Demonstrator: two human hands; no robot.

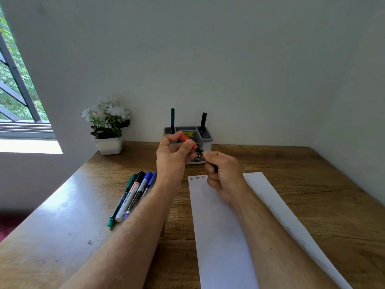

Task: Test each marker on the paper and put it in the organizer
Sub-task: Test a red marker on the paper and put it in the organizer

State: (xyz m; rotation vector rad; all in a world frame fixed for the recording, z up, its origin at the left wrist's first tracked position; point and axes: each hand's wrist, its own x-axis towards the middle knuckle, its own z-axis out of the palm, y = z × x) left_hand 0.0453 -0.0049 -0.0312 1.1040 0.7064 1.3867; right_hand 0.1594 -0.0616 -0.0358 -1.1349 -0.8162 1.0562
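I hold a red-capped marker (188, 142) with a black barrel in the air in front of the organizer. My left hand (174, 157) pinches its red cap end, and my right hand (224, 174) grips the black barrel. The grey organizer (208, 137) stands at the back against the wall, with a green marker (172, 118) and a black marker (203, 120) upright in it. A white paper (218, 232) lies under my right arm, with three small scribbles (198, 177) at its top edge. Several markers (133, 195) lie side by side to the left of the paper.
A white pot of white flowers (108, 126) stands at the table's back left corner. The wooden table (62, 236) meets walls at the back and on the right. A window (16, 90) is at the far left.
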